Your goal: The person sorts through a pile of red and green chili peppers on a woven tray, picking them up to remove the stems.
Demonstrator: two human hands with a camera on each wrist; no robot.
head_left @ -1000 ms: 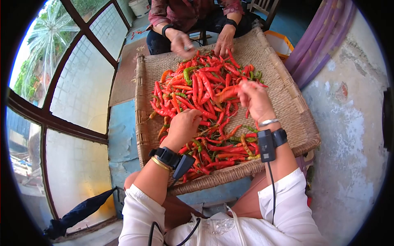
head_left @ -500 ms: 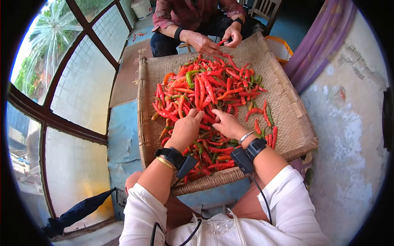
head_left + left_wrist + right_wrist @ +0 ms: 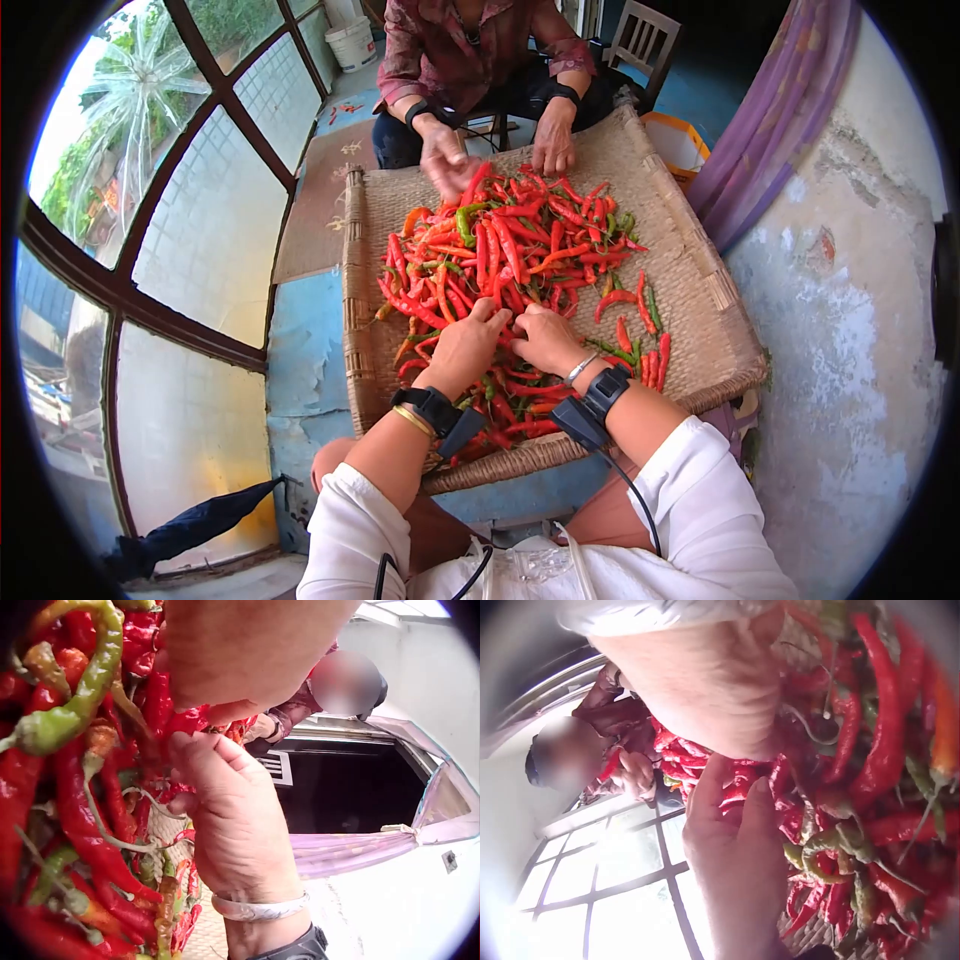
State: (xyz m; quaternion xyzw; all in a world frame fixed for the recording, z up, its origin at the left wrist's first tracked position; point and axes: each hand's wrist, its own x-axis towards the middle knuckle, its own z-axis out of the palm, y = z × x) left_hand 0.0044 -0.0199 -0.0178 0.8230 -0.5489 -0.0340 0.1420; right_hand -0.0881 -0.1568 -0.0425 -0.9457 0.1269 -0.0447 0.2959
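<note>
A heap of mostly red chili peppers (image 3: 520, 225), with some green and orange ones, lies on a woven tray (image 3: 700, 290). Over its near middle my two hands almost meet. My left hand (image 3: 463, 350) has its thumb and fingers bent around a red chili pepper, partly hidden by the other hand. From the other side, my right hand (image 3: 550, 342), below a silver bracelet (image 3: 259, 908), pinches a red chili pepper (image 3: 187, 720) between thumb and fingers. Beside the hands in the left wrist view curves a green chili pepper (image 3: 75, 712).
Across the tray sits a person in a patterned shirt (image 3: 465, 55), one hand (image 3: 447, 165) holding a red pepper. Several chili peppers (image 3: 645, 340) lie apart at the tray's right. Windows (image 3: 200, 200) stand left, a rough wall (image 3: 830, 330) and purple curtain (image 3: 770, 120) right.
My right hand has come from the tray's right side, where it was moving peppers, to beside my left hand. The other person's hands have parted, one now lifting a red pepper.
</note>
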